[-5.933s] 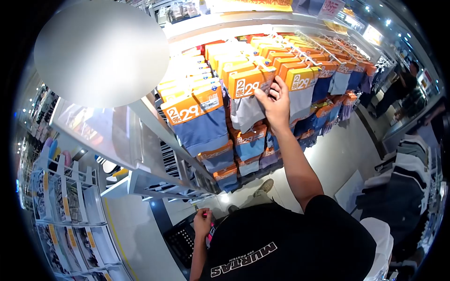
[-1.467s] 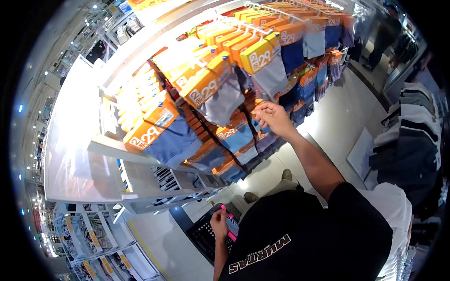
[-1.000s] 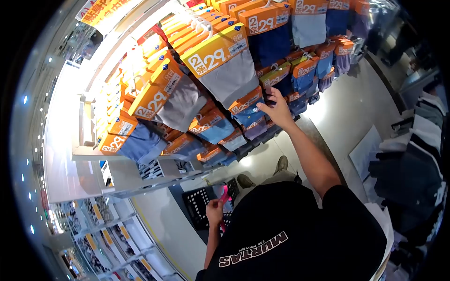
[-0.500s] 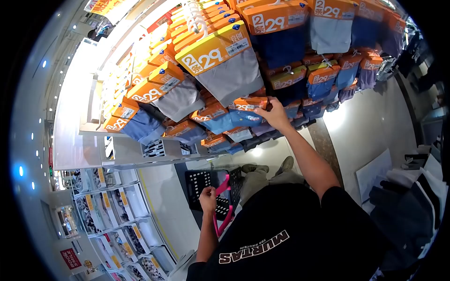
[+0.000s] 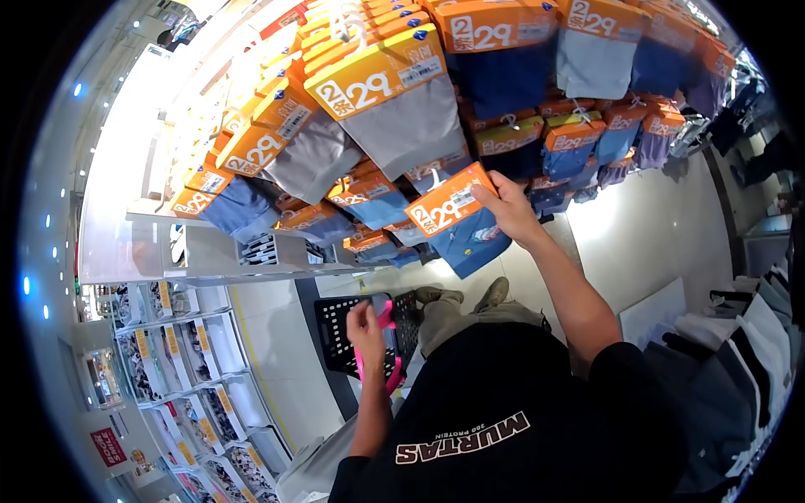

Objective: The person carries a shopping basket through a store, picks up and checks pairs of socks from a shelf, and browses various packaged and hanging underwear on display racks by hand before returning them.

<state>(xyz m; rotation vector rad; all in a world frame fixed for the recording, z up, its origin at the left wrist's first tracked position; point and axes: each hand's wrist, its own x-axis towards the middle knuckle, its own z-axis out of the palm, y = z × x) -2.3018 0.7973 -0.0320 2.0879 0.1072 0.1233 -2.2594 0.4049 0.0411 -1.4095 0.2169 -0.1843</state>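
So, your right hand (image 5: 507, 208) now has thumb and fingers pinched on the right edge of that blue garment pack (image 5: 453, 211) with the orange 29 card. Half a second ago it sat in the lower row; now it's tilted out in front of the lower-row packs (image 5: 369, 199), so I'd call it pulled. Can't tell if its white hook (image 5: 435, 178) is totally free. Lower down, your left hand (image 5: 366, 331) is at the pink handle (image 5: 392, 377) of the black basket (image 5: 335, 320); can't tell if it's gripping.

R arm (image 5: 574, 293) extd, R hand (image 5: 510, 208) pinching; L hand (image 5: 366, 329) lower, curled.
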